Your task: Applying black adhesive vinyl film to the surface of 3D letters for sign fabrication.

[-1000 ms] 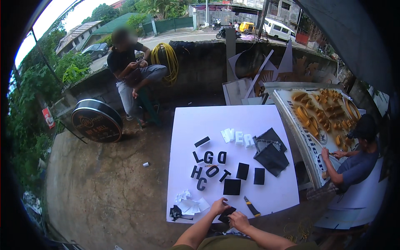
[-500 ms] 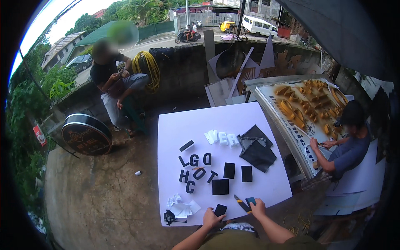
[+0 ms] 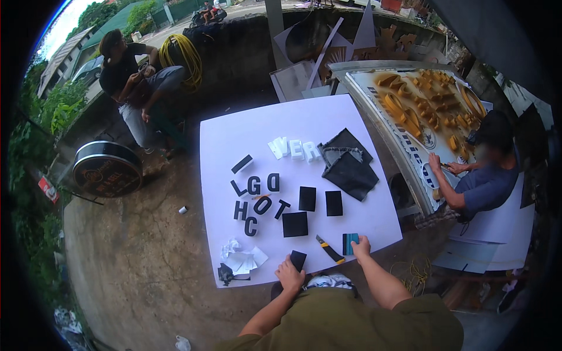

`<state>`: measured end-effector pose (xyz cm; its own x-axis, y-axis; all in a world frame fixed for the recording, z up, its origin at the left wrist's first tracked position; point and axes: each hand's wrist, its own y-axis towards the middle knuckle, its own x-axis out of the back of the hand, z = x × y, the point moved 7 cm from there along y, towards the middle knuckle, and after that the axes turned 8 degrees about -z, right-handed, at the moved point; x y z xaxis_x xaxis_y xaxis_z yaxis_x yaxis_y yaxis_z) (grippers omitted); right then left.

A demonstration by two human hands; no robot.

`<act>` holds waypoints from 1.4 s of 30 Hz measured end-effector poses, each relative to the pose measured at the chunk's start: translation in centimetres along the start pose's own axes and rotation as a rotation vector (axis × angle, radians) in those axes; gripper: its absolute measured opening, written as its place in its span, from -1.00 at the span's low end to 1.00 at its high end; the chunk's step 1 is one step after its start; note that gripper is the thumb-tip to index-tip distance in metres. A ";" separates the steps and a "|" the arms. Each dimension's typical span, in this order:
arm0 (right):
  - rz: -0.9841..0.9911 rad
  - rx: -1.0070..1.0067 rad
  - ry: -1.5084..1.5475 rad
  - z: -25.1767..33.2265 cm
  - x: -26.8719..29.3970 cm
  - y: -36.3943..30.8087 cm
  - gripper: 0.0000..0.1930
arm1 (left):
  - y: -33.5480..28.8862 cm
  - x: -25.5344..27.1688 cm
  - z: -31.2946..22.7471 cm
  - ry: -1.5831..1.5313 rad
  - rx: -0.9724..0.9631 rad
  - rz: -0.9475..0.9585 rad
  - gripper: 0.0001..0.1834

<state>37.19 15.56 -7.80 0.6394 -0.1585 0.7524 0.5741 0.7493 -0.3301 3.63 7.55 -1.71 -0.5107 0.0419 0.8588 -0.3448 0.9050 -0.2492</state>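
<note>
At the near edge of a white-topped table (image 3: pixel 374 228), my left hand (image 3: pixel 290 276) is closed on the lower edge of a small black rectangular piece (image 3: pixel 298 258). Farther right, my right hand (image 3: pixel 362 246) grips a teal, dark-striped flat pad (image 3: pixel 350 241) between thumb and fingers. A yellow-and-black utility knife (image 3: pixel 331 251) lies between the two hands, nearer the pad. Beyond them sit several black squares and rectangles, among them a larger black square (image 3: pixel 295 224). Black cut-out letters (image 3: pixel 254 186) lie left of these.
White cut-out letters (image 3: pixel 295 148) and folded dark cloth (image 3: pixel 350 169) occupy the table's far part. Crumpled white paper (image 3: pixel 240 257) is at the near left. A co-worker (image 3: pixel 489 175) works at a sign table on the right; another person (image 3: pixel 132 88) sits back left beside a yellow hose (image 3: pixel 181 61).
My view has tipped downward, so the table appears higher. The teal pad in my right hand now shows more of its face and is apart from the knife. My left hand stays at the black piece.
</note>
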 end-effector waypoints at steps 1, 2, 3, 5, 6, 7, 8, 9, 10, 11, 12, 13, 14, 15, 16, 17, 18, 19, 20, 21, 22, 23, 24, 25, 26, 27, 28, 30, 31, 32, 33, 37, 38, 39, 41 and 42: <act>-0.033 0.027 -0.046 0.2 0.6 -0.1 -0.60 | -0.4 -0.3 0.2 0.003 -0.001 -0.005 -0.02; -0.072 0.060 -0.087 0.6 1.3 0.2 -0.57 | -0.4 -0.7 0.4 0.001 0.004 -0.008 -0.02; -0.032 0.044 -0.072 0.7 1.6 0.1 -0.55 | -0.4 -0.9 0.7 0.001 0.025 -0.025 -0.01; -0.085 0.107 -0.113 1.0 2.4 -0.2 -0.56 | -0.4 -1.2 1.0 -0.008 0.044 -0.048 -0.01; -0.135 0.163 -0.154 1.1 3.0 -0.4 -0.58 | -0.5 -1.2 1.5 -0.027 0.086 -0.029 0.00; -0.148 0.169 -0.132 0.8 3.5 -0.6 -0.59 | -0.4 -1.1 1.9 -0.047 0.127 -0.011 0.00; -0.152 0.181 -0.129 0.6 3.9 -0.8 -0.59 | -0.4 -0.8 2.2 -0.055 0.127 -0.021 0.00; -0.200 0.237 -0.131 0.7 4.7 -1.1 -0.60 | -0.5 -0.6 2.7 -0.106 0.142 -0.013 0.00; -0.247 0.293 -0.132 0.8 5.3 -1.5 -0.61 | -0.6 -0.4 3.1 -0.157 0.157 -0.006 0.00; -0.248 0.305 -0.128 1.1 5.5 -1.7 -0.61 | -0.5 0.3 3.4 -0.163 0.160 -0.017 0.00; -0.277 0.356 -0.099 1.5 6.0 -2.3 -0.63 | -0.5 1.0 3.7 -0.220 0.169 -0.016 -0.01; -0.302 0.406 -0.072 1.8 6.5 -2.9 -0.65 | -0.7 1.7 3.8 -0.276 0.180 -0.014 -0.02; -0.293 0.413 -0.073 2.4 6.8 -3.7 -0.65 | -0.9 2.8 4.0 -0.277 0.191 -0.019 -0.02; -0.248 0.416 -0.012 3.6 6.6 -4.2 -0.67 | -0.4 4.1 3.6 -0.444 0.175 -0.029 -0.02; -0.200 0.415 0.046 4.7 6.4 -4.9 -0.69 | -0.1 5.5 3.1 -0.609 0.162 -0.038 -0.03; -0.184 0.417 0.037 6.5 6.2 -5.8 -0.69 | 0.2 7.2 2.4 -0.716 0.152 -0.062 -0.03; -0.062 0.356 0.130 8.2 5.1 -6.9 -0.69 | 0.6 9.1 1.4 -0.812 0.147 -0.053 -0.03; 0.064 0.286 0.215 9.5 4.0 -7.8 -0.68 | 1.2 11.0 0.4 -0.865 0.058 -0.106 -0.05; 0.144 0.285 0.258 10.2 2.5 -7.9 -0.65 | 2.0 12.1 -0.3 -0.915 0.022 -0.082 -0.06; 0.195 0.335 0.296 12.9 1.9 -9.3 -0.65 | 2.4 14.3 -1.5 -1.008 -0.025 -0.087 -0.06; 0.230 0.413 0.311 15.7 1.8 -10.7 -0.64 | 2.6 16.1 -2.5 -1.092 -0.070 -0.073 -0.07; 0.286 0.425 0.359 18.6 2.1 -12.4 -0.62 | 2.4 18.5 -3.7 -1.251 -0.042 0.012 -0.07; 0.345 0.426 0.440 21.5 2.8 -14.3 -0.62 | 2.0 21.0 -4.9 -1.416 -0.018 0.087 -0.07; 0.354 0.478 0.448 23.4 3.0 -15.2 -0.63 | 1.8 23.0 -5.5 -1.488 -0.059 0.095 -0.06; 0.360 0.536 0.460 24.6 3.2 -15.9 -0.63 | 1.7 24.5 -5.9 -1.561 -0.110 0.099 -0.05; 0.364 0.531 0.454 25.1 3.3 -16.3 -0.63 | 1.6 25.5 -5.8 -1.597 -0.137 0.123 -0.05; 0.372 0.550 0.511 25.8 3.6 -16.9 -0.64 | 1.1 26.2 -5.6 -1.599 -0.132 0.122 -0.05; 0.383 0.576 0.571 27.0 4.6 -18.2 -0.65 | 0.3 27.1 -5.2 -1.862 -0.080 0.247 -0.07; 0.362 0.615 0.589 27.7 5.4 -18.9 -0.65 | 0.0 27.1 -4.7 -1.937 -0.100 0.325 -0.12; 0.340 0.651 0.605 28.1 6.4 -19.9 -0.66 | -0.2 26.9 -4.0 -1.940 -0.101 0.323 -0.12; 0.316 0.681 0.609 28.5 7.2 -20.8 -0.66 | -0.4 26.5 -3.4 -2.065 -0.049 0.356 -0.17; 0.262 0.787 0.576 30.4 9.8 -24.6 -0.67 | -1.4 26.0 -2.4 -2.216 0.020 0.428 -0.28; 0.261 0.788 0.573 30.8 10.2 -25.4 -0.67 | -1.5 25.9 -2.3 -2.230 0.028 0.447 -0.31; 0.219 0.865 0.530 31.4 10.8 -26.3 -0.68 | -1.5 25.3 -2.1 -2.190 0.050 0.461 -0.32; 0.178 0.943 0.482 32.2 11.6 -27.9 -0.68 | -1.6 24.7 -1.7 -2.199 0.038 0.490 -0.33; 0.158 1.025 0.460 32.8 12.0 -28.9 -0.69 | -1.7 24.4 -1.7 -2.205 0.026 0.519 -0.34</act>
<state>11.48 13.08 29.46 0.9160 -0.0784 0.3934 -0.0838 0.9216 0.3790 -6.94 7.75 20.45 -0.3197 -0.2027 -0.9256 0.0654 0.9698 -0.2350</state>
